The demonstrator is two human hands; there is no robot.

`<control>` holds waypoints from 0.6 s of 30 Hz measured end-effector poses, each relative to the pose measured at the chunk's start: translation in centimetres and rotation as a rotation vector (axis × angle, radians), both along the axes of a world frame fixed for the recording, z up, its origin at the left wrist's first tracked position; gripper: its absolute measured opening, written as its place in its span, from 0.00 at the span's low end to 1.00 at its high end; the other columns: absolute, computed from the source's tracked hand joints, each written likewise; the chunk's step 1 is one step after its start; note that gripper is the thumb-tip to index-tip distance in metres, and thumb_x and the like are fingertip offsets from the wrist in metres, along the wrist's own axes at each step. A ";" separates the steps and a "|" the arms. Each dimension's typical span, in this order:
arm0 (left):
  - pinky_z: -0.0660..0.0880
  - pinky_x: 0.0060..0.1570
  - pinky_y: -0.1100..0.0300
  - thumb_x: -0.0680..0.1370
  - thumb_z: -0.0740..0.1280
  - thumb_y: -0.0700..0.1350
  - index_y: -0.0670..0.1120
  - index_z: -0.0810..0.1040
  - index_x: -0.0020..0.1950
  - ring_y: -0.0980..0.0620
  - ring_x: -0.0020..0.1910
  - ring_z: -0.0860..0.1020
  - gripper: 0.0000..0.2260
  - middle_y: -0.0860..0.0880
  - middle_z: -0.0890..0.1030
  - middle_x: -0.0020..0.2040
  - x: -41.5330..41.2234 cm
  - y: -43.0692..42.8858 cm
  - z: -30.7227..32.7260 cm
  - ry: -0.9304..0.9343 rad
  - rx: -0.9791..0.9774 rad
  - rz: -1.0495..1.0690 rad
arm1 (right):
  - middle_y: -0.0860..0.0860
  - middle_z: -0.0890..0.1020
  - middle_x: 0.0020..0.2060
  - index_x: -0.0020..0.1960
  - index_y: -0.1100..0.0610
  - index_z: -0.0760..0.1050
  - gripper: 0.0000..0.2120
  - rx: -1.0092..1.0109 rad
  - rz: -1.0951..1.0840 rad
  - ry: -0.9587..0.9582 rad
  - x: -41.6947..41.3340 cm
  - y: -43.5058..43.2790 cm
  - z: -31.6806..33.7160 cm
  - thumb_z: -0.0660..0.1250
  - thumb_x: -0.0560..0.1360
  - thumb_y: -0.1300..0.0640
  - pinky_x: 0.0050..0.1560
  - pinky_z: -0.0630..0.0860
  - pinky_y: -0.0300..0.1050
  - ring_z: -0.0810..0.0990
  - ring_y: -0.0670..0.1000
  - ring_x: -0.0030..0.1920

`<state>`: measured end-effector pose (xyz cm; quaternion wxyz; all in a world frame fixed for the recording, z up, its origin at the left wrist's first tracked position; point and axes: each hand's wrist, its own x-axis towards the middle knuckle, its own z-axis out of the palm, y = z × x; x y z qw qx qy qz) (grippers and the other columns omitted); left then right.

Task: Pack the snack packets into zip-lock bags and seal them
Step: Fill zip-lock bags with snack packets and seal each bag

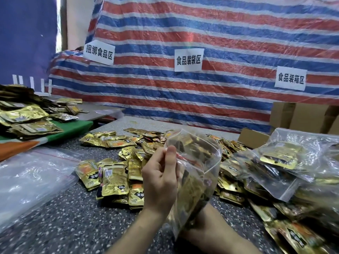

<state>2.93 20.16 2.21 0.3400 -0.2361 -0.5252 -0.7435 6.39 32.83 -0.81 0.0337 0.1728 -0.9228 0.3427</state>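
By my reckoning I'm somewhere in the middle of the job. To the right of my hands is a heap of clear zip-lock bags already stuffed with gold packets (286,158), so several are packed, though I can't make out whether each is sealed. Beyond my hands and to their left, plenty of loose gold foil snack packets (113,178) lie spread on the dark speckled table (73,220), so a good deal remains. Further left is a flat stack of empty clear zip-lock bags (33,176).

The clear zip-lock bag with the red seal strip (200,158) stands upright between my hands, loaded with gold packets. Its mouth gapes, not yet pressed closed. My left hand (159,178) pinches its rim at the red strip. My right hand (190,228) sits under the bag's bottom, blurred behind the plastic, and I can't tell whether it grips or only props.
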 end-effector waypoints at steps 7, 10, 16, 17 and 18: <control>0.74 0.28 0.56 0.80 0.62 0.55 0.46 0.77 0.41 0.43 0.30 0.76 0.15 0.40 0.78 0.35 0.0 -0.4 0.3 -0.124 0.067 0.001 | 0.43 0.83 0.45 0.54 0.44 0.76 0.23 0.345 -0.132 -0.294 0.5 3.6 4.0 0.75 0.62 0.38 0.38 0.76 0.33 0.81 0.39 0.41; 0.81 0.32 0.54 0.80 0.62 0.52 0.50 0.81 0.40 0.40 0.38 0.82 0.13 0.41 0.82 0.41 0.2 -0.4 0.4 -0.154 0.112 -0.050 | 0.48 0.83 0.47 0.51 0.50 0.80 0.28 0.195 -0.217 -0.501 1.3 7.1 5.8 0.79 0.57 0.37 0.34 0.74 0.37 0.80 0.41 0.33; 0.81 0.37 0.48 0.83 0.61 0.44 0.48 0.81 0.43 0.46 0.39 0.83 0.13 0.44 0.84 0.40 0.2 -0.3 0.5 -0.148 0.062 -0.032 | 0.58 0.86 0.42 0.47 0.59 0.86 0.31 -0.117 -0.408 -0.571 2.5 11.5 7.9 0.78 0.53 0.37 0.37 0.75 0.43 0.82 0.52 0.36; 0.83 0.37 0.48 0.84 0.60 0.40 0.49 0.82 0.43 0.50 0.39 0.83 0.14 0.46 0.84 0.41 0.2 -0.3 0.5 -0.155 0.076 -0.059 | 0.58 0.86 0.43 0.47 0.59 0.86 0.31 -0.181 -0.430 -0.566 2.8 12.0 8.0 0.78 0.54 0.37 0.35 0.74 0.41 0.81 0.52 0.35; 0.83 0.36 0.55 0.84 0.60 0.39 0.52 0.83 0.43 0.54 0.39 0.83 0.16 0.50 0.85 0.40 0.1 -0.3 0.6 -0.161 0.100 -0.088 | 0.59 0.86 0.44 0.49 0.59 0.86 0.32 -0.246 -0.449 -0.557 2.9 12.3 8.2 0.78 0.54 0.37 0.34 0.72 0.40 0.81 0.53 0.35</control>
